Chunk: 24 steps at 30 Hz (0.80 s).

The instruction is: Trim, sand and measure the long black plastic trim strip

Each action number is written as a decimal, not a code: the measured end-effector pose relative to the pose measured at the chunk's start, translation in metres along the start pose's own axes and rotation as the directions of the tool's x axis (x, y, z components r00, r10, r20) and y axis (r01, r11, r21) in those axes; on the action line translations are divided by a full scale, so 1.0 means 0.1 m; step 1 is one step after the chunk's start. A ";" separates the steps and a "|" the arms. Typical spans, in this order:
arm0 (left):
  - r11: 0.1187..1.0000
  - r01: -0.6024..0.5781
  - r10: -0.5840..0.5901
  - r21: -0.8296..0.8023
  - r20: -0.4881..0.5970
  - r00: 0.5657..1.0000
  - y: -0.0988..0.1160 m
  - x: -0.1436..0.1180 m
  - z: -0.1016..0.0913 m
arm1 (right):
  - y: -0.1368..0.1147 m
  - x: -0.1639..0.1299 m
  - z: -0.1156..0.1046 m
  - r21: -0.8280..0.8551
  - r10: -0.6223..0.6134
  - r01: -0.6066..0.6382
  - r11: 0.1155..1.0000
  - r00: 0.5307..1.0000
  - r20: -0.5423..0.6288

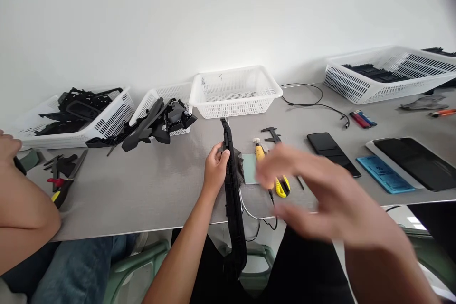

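Two hands work at the near edge of the grey worktop (pixel 149 190). The left hand (pixel 214 167) is clenched around a long black plastic trim strip (pixel 233 185), gripping it near its upper third; the strip runs from just in front of the empty white basket (pixel 235 90) down past the worktop's edge toward the person's lap. The right hand (pixel 313 190) is blurred, raised above the worktop with fingers spread loosely and nothing in it. Just beyond it lie a yellow utility knife (pixel 283 186), a yellow-handled tool (pixel 259 151) and a black caliper (pixel 272 135), with a pale green pad (pixel 249 169) touching the strip's right side. Further right sit a black phone (pixel 333 153), a blue card (pixel 384 174) and a dark tablet (pixel 416 161). To the left, two white baskets hold black plastic parts (pixel 156 123), and a co-worker's arm (pixel 21 209) rests at the worktop's left end.
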<state>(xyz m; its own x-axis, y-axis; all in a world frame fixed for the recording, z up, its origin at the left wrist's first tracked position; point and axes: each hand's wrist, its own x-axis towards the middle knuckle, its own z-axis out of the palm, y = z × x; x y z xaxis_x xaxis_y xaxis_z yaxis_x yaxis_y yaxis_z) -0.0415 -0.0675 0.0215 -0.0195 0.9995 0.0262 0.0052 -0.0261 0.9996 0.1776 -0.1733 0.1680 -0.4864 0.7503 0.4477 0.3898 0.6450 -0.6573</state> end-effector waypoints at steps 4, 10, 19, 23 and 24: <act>0.998 0.023 -0.022 0.050 -0.015 1.000 0.03 -0.01 -0.01 | 0.74 0.37 0.23 -0.467 0.257 -0.119 0.876 0.936 0.242; 0.997 0.038 -0.037 0.071 -0.017 0.999 0.04 -0.04 -0.03 | 0.99 0.43 0.61 -0.636 0.305 -0.015 0.771 0.886 0.349; 1.000 0.005 -0.006 0.012 0.082 0.997 0.23 0.06 0.03 | 1.50 0.71 -0.03 0.528 0.278 -0.380 0.760 0.924 0.264; 0.998 -0.040 0.049 -0.052 0.187 0.981 0.21 0.30 0.08 | 1.71 0.72 0.10 0.866 0.448 -0.225 0.446 0.894 0.002; 0.997 -0.038 0.053 -0.071 0.214 0.975 0.19 0.34 0.08 | 1.73 0.72 0.15 0.884 0.485 -0.228 0.408 0.875 0.002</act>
<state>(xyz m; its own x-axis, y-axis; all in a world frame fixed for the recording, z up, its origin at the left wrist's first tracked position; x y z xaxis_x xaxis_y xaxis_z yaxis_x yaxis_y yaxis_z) -0.0338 -0.0339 0.0413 0.1952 0.9777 0.0773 -0.0655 -0.0656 0.9957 0.1983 -0.0098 0.0767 -0.2382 0.9685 0.0719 -0.4209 -0.0363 -0.9064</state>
